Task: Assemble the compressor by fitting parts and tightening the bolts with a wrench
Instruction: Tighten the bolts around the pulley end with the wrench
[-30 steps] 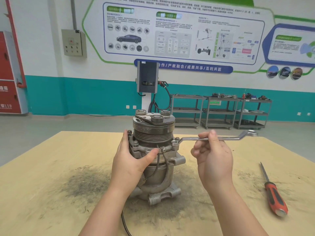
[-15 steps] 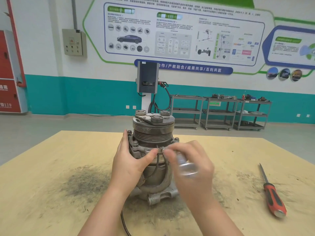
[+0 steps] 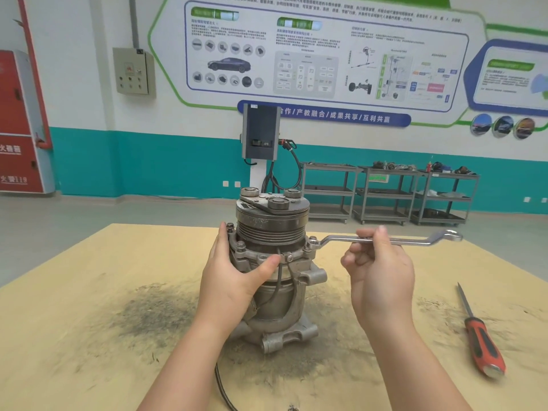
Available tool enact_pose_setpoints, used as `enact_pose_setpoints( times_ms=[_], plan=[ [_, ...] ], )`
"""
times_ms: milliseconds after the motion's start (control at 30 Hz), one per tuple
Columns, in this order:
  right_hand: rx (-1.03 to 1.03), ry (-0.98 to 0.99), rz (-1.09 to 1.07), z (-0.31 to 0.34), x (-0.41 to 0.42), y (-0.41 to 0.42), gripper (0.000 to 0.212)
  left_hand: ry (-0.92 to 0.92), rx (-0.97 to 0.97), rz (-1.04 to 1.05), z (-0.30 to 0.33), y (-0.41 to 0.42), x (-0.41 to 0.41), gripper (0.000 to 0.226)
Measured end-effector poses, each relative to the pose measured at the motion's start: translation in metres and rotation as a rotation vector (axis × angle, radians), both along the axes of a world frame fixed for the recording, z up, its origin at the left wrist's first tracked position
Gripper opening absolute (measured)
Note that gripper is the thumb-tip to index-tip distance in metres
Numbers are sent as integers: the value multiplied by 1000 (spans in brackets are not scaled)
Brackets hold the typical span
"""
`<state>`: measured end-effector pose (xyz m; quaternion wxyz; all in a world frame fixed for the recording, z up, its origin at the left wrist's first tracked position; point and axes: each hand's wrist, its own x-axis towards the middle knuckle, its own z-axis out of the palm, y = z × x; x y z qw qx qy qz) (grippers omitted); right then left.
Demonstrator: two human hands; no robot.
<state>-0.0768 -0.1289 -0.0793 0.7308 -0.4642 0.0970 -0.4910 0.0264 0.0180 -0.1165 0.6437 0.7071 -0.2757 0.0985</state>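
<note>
Compressor point(image 3: 272, 262) upright near the worktop's point(image 3: 89, 292) middle, standing on a dark smudge, well clear of every edge. Left hand point(image 3: 234, 280) wrapped round the housing, grip on the flange. Right hand point(image 3: 381, 277) pinching the wrench point(image 3: 415, 241) mid-shaft, ring end seated on a flange bolt point(image 3: 312, 241), free end pointing right over bare worktop. Screwdriver point(image 3: 482, 339) lying apart, near the right edge.

blue banner point(image 3: 324, 116): 合作/产教融合/成果共享/互利共赢
red cabinet point(image 3: 17, 123): 火警119 at the bottom, 火 plus unclear characters above
wall poster point(image 3: 311, 54): small print, too small to read
</note>
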Motion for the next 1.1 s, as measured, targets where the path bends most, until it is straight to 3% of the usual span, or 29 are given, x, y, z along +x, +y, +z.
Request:
enact_pose_setpoints(
  times_ms=[100,200,333,433,500,600,700,833,967,1100],
  plan=[
    [123,-39,157,-1,3,-9,32,0,12,-5,0,1,0,128],
    [113,5,261,-2,3,-18,31,0,10,-1,1,1,-2,129],
    [55,12,223,-2,4,-17,32,-1,10,2,1,0,-2,129],
    [-249,62,-90,-10,4,-1,33,-4,10,3,0,0,-1,129],
    [-530,-24,-303,-16,2,15,27,-4,4,9,-1,0,0,130],
    [-1017,-92,-468,-24,4,32,10,9,-13,-4,-1,0,1,131],
    [-1183,34,-496,-27,7,44,13,28,-25,-22,-1,-1,2,134],
    [-1048,3,-486,-15,-1,37,11,3,-6,-3,-2,-1,3,128],
    [-403,20,-228,-3,-5,19,28,-10,15,12,-1,0,1,125],
    [-16,-36,21,-1,1,6,31,-11,18,14,0,0,0,127]
  ],
)
